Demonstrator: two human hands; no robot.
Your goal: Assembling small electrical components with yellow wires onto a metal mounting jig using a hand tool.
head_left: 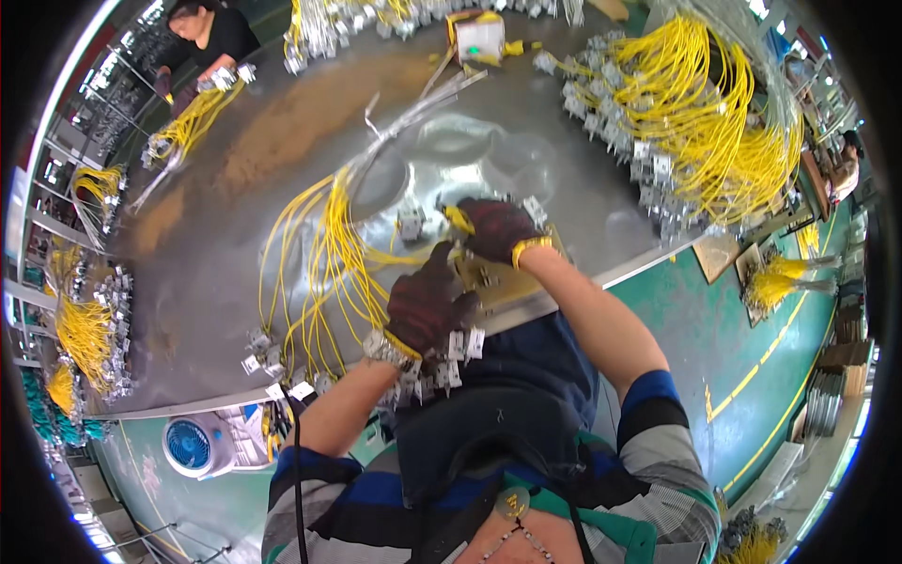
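Both my hands wear dark red-and-black gloves with yellow cuffs. My right hand (pixel 500 229) is closed around a small yellow piece (pixel 458 220), whose kind I cannot make out. Beside its fingers lies a loose grey metal connector (pixel 411 224). My left hand (pixel 427 303) is lower and to the left, index finger and thumb spread apart, by a small brass-coloured fixture (pixel 484 273) on a board. Yellow wires (pixel 329 249) fan out left of it, gathered into a clear-sleeved bundle (pixel 399 122) farther off. Several metal connectors (pixel 456 350) sit under my left wrist, partly hidden.
A large heap of yellow cables (pixel 695 113) with metal connectors covers the table's far right. More cable bundles (pixel 85 329) hang at the left. A white box (pixel 481 39) stands at the back. Across the table, a person (pixel 211 42) handles cables. A blue fan (pixel 191 446) is below the left edge.
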